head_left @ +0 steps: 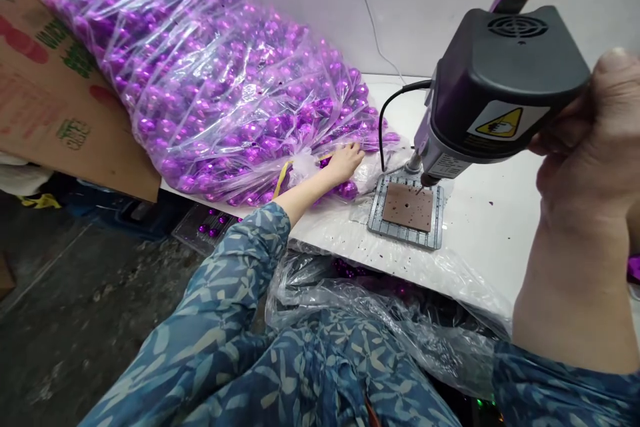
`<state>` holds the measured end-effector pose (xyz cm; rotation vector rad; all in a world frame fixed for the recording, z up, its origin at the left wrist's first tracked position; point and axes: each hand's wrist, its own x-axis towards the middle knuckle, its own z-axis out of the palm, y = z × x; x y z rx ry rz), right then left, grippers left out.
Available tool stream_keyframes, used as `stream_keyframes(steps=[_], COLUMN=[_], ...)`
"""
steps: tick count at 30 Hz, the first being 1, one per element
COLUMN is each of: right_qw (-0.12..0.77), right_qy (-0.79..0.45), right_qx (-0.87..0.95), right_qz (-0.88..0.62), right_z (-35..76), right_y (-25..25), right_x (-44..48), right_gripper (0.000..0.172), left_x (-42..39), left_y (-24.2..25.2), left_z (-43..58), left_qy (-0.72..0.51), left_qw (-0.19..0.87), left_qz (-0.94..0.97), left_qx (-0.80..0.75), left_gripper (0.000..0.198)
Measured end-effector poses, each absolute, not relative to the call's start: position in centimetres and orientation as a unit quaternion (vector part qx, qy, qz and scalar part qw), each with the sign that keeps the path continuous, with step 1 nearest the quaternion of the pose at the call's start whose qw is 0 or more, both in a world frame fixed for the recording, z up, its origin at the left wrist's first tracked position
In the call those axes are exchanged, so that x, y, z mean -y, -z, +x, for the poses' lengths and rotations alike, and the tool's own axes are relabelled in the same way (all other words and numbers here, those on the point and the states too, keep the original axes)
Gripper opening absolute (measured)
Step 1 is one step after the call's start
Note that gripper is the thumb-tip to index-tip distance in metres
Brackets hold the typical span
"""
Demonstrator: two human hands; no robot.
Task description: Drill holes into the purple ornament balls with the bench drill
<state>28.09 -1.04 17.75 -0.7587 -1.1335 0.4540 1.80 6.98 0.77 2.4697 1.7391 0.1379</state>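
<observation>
My left hand (345, 163) reaches to the gathered mouth of a large clear plastic bag (225, 80) full of shiny purple balls. Its fingers are slightly bent and apart over the balls, their tips partly hidden; a purple ball (346, 189) shows just below the palm. My right hand (583, 130) is closed at the right side of a small black bench drill (520, 73); the part it grips is hidden behind the housing. Under the drill bit, a brown square board (407, 207) with holes lies on the grey slotted base (377, 223). No ball sits on the board.
A printed cardboard box (65, 100) leans at the left, beside the bag. Loose clear plastic sheeting (320, 293) hangs along the front edge of the white table (480, 240), with purple pieces below. A black cable (383, 120) runs from the drill. Dark crumbs dot the tabletop.
</observation>
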Motion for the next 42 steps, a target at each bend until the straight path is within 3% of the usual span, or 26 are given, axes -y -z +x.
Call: stream_keyframes(steps=[7,15,18,21,24,28,42], right_qw=[0.752,0.762,0.752,0.759,0.765,0.756,0.757], right_qy=[-0.211,-0.193,-0.201,-0.206,-0.2,-0.197,-0.199], right_qx=[0.521,0.519,0.518,0.511,0.516,0.528,0.528], right_qz=[-0.344,-0.335,-0.354,-0.347,-0.329,-0.332,-0.329], right_z=[28.0,28.1,28.2,28.3,28.2,28.3,27.6], right_y=[-17.9,-17.5,-17.5,-17.5,-17.4,-17.5,-17.5], right_x=[1.2,0.9,0.9,0.7,0.6,0.6,0.7], right_gripper=[0.054,0.047,0.048,0.046,0.043,0.045,0.053], left_x=[-9.0,-8.5,-7.0,-4.8,-2.3,0.6,4.5], left_y=[-0.1,-1.2,-2.2,-3.3,-3.9,-3.6,-1.1], left_z=[0.8,0.7,1.0,0.8,0.2,0.0,2.9], left_qy=[-0.139,-0.06,-0.093,-0.235,-0.395,-0.445,-0.421], left_qw=[0.125,0.08,0.101,0.219,0.466,0.684,0.769], left_qz=[0.749,0.778,0.758,0.724,0.606,0.424,0.319], left_qx=[-0.636,-0.62,-0.638,-0.61,-0.509,-0.394,-0.36], left_gripper=[0.049,0.057,0.056,0.053,0.05,0.053,0.044])
